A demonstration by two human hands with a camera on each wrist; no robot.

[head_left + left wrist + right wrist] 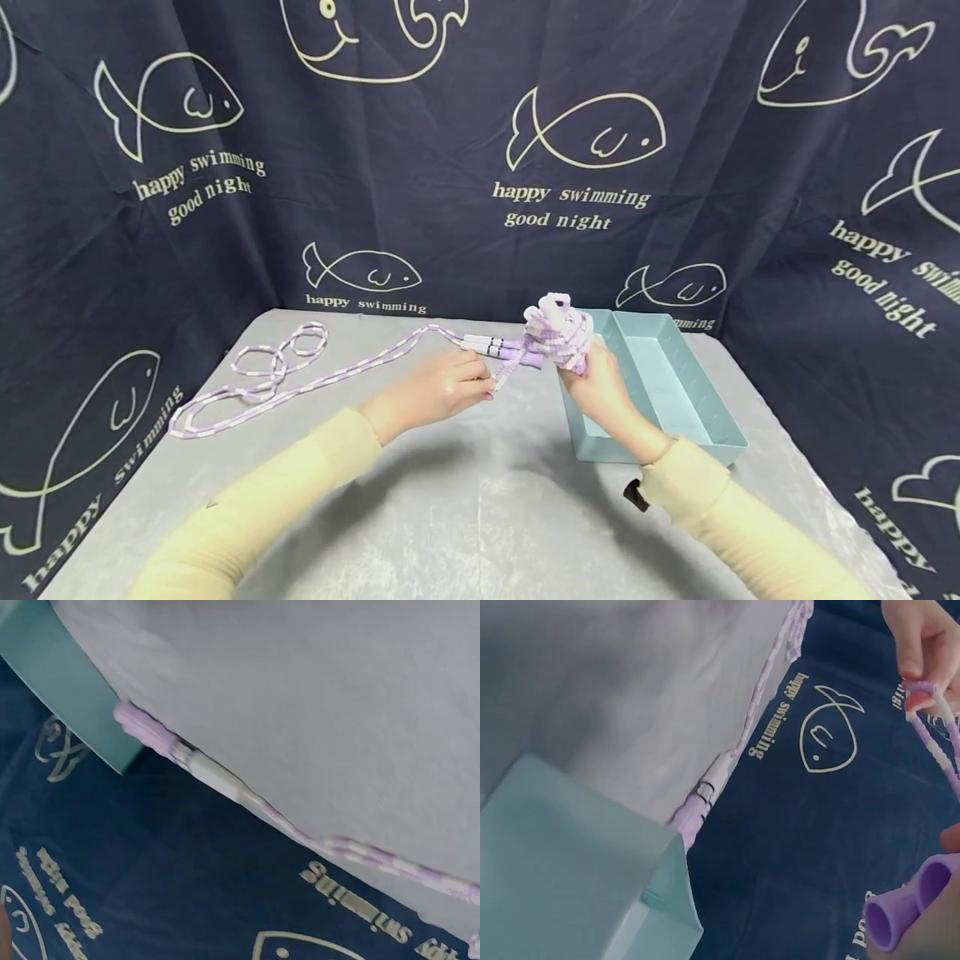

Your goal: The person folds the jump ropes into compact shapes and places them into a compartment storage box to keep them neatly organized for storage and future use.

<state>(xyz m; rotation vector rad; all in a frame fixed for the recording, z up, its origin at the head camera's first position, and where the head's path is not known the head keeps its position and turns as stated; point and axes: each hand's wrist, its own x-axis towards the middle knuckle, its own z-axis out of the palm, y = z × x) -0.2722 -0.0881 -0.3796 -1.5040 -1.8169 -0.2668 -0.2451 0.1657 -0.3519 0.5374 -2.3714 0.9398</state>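
Observation:
In the head view my right hand (602,387) grips a bundled purple-and-white beaded jump rope (555,335), raised by the box's left edge. Its two purple handles (894,911) stick out of that grip at the lower right of the right wrist view. My left hand (442,385) pinches the end of a loop (928,742) drawn out leftward from the bundle. Behind the hands, a second jump rope (375,360) lies on the table, its purple-and-white handles (154,735) side by side. The left wrist view shows only a sliver of hand at its edge.
A light-blue divided box (663,375) stands on the right of the grey table (450,517), below my right forearm. The second rope's coils (258,367) spread over the table's far left. A dark fish-print curtain (465,167) encloses the back and sides.

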